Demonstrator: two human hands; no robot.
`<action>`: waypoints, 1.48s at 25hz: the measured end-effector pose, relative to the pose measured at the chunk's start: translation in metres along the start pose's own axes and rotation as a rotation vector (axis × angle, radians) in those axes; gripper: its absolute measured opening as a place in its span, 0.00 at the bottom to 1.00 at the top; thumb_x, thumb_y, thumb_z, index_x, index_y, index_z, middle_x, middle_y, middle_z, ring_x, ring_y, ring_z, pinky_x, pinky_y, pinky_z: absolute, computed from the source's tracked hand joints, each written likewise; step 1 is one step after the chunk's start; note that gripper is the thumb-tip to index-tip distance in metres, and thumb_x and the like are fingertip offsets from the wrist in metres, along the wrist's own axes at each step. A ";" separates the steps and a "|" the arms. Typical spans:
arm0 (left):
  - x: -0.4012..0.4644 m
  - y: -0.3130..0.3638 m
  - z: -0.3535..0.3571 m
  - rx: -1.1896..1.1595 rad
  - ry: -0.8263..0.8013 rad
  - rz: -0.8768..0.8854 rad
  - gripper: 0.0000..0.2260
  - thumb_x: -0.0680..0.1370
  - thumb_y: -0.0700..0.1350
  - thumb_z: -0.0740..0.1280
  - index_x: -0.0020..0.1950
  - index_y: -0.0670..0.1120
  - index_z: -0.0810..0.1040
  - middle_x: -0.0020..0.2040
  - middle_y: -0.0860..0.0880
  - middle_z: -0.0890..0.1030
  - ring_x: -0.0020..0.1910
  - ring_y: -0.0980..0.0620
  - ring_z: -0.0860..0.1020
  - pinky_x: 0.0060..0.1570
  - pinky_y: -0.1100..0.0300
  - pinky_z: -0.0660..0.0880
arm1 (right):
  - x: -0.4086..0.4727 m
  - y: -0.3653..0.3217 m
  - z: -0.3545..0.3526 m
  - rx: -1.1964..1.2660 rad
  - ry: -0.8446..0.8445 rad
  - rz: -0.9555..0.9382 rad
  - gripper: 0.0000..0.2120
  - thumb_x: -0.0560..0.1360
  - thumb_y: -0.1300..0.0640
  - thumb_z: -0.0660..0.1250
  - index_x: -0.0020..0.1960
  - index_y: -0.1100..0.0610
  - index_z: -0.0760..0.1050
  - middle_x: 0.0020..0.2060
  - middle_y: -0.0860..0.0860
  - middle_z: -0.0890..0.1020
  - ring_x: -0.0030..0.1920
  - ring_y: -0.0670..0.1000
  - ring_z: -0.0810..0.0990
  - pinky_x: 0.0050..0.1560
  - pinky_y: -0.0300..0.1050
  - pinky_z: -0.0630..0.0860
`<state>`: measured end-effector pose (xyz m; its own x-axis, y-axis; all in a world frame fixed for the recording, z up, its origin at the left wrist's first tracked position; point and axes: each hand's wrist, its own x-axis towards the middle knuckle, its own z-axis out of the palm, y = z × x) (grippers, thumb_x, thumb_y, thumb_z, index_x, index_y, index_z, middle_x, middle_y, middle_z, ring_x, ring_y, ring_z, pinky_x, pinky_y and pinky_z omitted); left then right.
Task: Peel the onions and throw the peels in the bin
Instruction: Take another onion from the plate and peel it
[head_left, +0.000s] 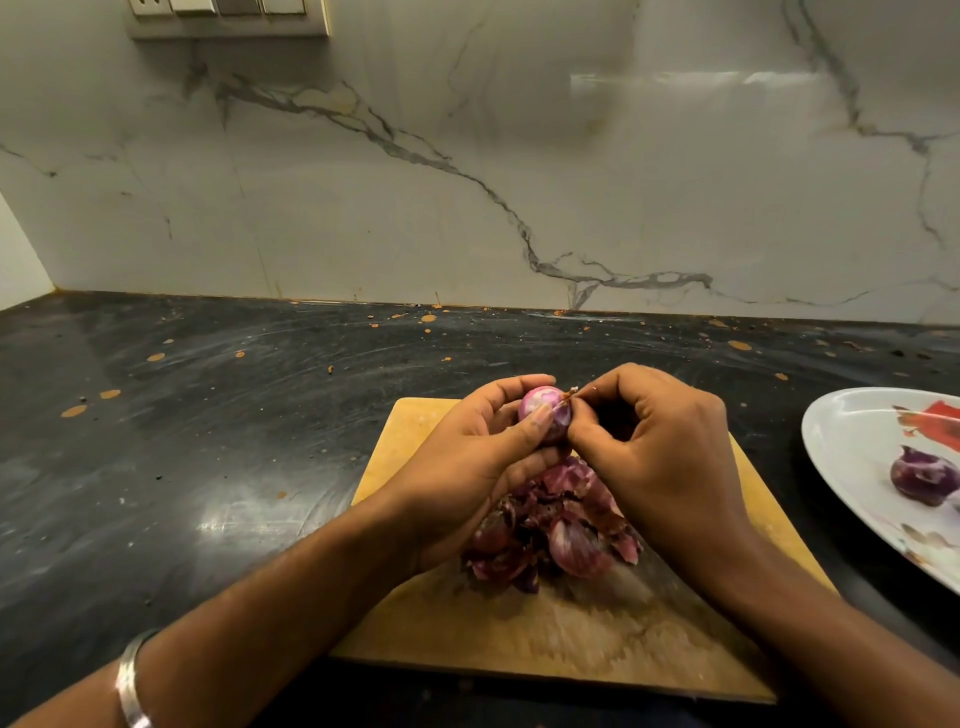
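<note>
My left hand (478, 457) grips a small, partly peeled red onion (540, 408) above the wooden cutting board (410, 441), thumb across its front. My right hand (660, 441) pinches a bit of skin at the onion's right tip with thumb and forefinger. A heap of purple onion peels (556, 530) lies on the board under my hands. At the right, a peeled purple onion (922, 475) sits on a white plate (841, 441). No bin is in view.
The board lies on a dark, stained stone counter (208, 441) that meets a marble-patterned wall (467, 182). A switch panel (228, 15) is on the wall at top left. The plate runs past the right edge of the view.
</note>
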<state>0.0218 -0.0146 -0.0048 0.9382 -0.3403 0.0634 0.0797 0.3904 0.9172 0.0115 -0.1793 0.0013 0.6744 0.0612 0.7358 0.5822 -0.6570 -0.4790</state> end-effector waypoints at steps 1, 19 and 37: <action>0.000 0.000 0.000 0.005 0.004 0.000 0.17 0.78 0.37 0.65 0.67 0.40 0.74 0.64 0.38 0.79 0.61 0.46 0.80 0.58 0.55 0.79 | 0.000 0.000 0.000 -0.004 0.000 -0.002 0.02 0.73 0.62 0.73 0.42 0.59 0.81 0.34 0.48 0.82 0.35 0.46 0.80 0.35 0.48 0.77; 0.002 0.005 -0.006 -0.045 0.017 -0.034 0.13 0.80 0.38 0.62 0.65 0.39 0.76 0.60 0.38 0.82 0.59 0.43 0.81 0.53 0.54 0.81 | 0.002 0.008 0.000 0.320 -0.100 0.214 0.06 0.75 0.58 0.73 0.52 0.52 0.86 0.41 0.43 0.87 0.42 0.39 0.85 0.41 0.35 0.81; -0.002 0.004 -0.001 0.033 -0.023 -0.003 0.13 0.80 0.38 0.63 0.64 0.40 0.76 0.62 0.39 0.80 0.58 0.48 0.82 0.53 0.59 0.81 | 0.001 0.005 0.000 0.051 0.007 0.043 0.02 0.74 0.61 0.73 0.44 0.56 0.84 0.35 0.44 0.83 0.36 0.43 0.82 0.36 0.44 0.79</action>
<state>0.0204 -0.0120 -0.0019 0.9298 -0.3614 0.0697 0.0707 0.3612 0.9298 0.0147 -0.1821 -0.0004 0.6963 0.0280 0.7172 0.5751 -0.6196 -0.5342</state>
